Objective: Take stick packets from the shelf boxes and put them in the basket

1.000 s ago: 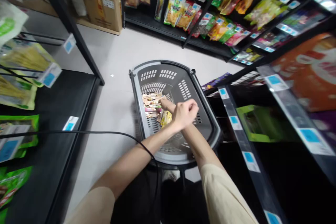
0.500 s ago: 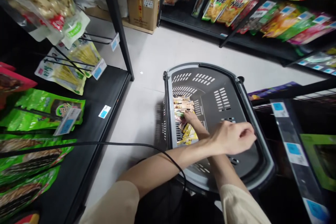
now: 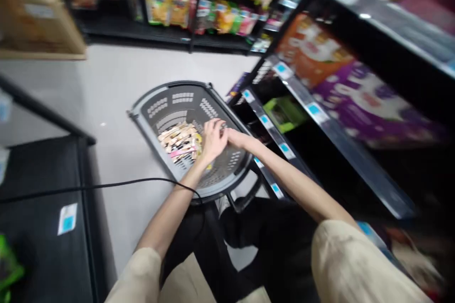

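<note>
A grey plastic shopping basket (image 3: 167, 91) stands on the pale floor, holding a pile of thin snack sticks (image 3: 177, 139) in beige, pink and yellow wrappers. My left hand (image 3: 212, 141) hovers over the basket's right half, just right of the pile, with its fingers bent together. What it holds is smeared by motion. My right hand (image 3: 235, 138) meets it from the right, and its fingers are hidden behind the left hand. Both forearms are bare below beige sleeves.
Black shelving (image 3: 284, 147) with blue price tags and large orange and purple packs (image 3: 341, 90) lines the right. A low black shelf (image 3: 46, 208) sits at the left, with a black cable (image 3: 106, 184) running across it. Snack bags (image 3: 199, 9) and a cardboard box (image 3: 35, 23) stand behind.
The view has swung right and blurred. My right hand has come out of the snack pile and up to meet my left hand over the basket.
</note>
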A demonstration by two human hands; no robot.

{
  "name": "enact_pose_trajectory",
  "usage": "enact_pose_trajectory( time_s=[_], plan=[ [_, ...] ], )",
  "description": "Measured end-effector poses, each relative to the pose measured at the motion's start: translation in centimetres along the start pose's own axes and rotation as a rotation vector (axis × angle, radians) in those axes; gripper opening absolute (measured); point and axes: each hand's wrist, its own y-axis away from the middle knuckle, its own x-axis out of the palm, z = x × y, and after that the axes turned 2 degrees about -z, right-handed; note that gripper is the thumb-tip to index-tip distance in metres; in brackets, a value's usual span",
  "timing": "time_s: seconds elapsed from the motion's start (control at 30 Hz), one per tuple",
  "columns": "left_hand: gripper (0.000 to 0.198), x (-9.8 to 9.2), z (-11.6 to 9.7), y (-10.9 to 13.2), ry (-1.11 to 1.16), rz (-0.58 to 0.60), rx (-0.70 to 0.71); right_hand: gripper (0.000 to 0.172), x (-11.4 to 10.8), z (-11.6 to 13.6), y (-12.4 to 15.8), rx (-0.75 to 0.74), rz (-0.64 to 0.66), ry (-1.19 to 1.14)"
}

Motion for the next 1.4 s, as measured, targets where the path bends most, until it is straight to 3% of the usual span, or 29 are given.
enact_pose_trajectory(
  time_s=[0.07,0.17,0.27,0.43,0.53,0.7,1.1,1.23,1.4],
  plan=[
    [0.032,0.2,0.0,0.0,0.088,0.177,0.008,0.02,-2.5,0.3,5.5,0.121,-0.099,-0.061],
    [0.038,1.0,0.1,0.2,0.199,0.65,0.006,0.026,-4.9,1.9,11.6,0.279,-0.375,-0.139],
    [0.042,1.9,0.7,0.6,0.218,0.828,0.027,0.033,-5.8,2.8,14.2,0.366,-0.578,-0.159],
    [0.048,2.3,0.9,0.9,0.304,0.736,-0.089,0.023,-5.8,0.4,14.8,0.434,-0.933,-0.361],
    [0.055,2.1,0.4,1.0,0.365,0.705,-0.176,0.026,-5.2,-1.7,15.0,0.425,-1.031,-0.576],
    [0.052,2.3,0.0,1.3,0.377,0.724,-0.236,0.043,-3.9,-3.6,15.3,0.381,-0.996,-0.823],
    [0.051,2.3,0.7,1.2,0.391,0.74,-0.252,0.05,-3.7,-3.8,14.8,0.397,-0.987,-0.879],
    [0.05,2.4,0.7,1.2,0.346,0.708,-0.168,0.047,-3.8,-3.5,15.1,0.414,-0.985,-0.885],
    [0.073,2.4,1.1,0.9,0.232,0.565,0.032,0.046,-4.0,-3.2,15.4,0.43,-1.038,-0.879]
  ],
)
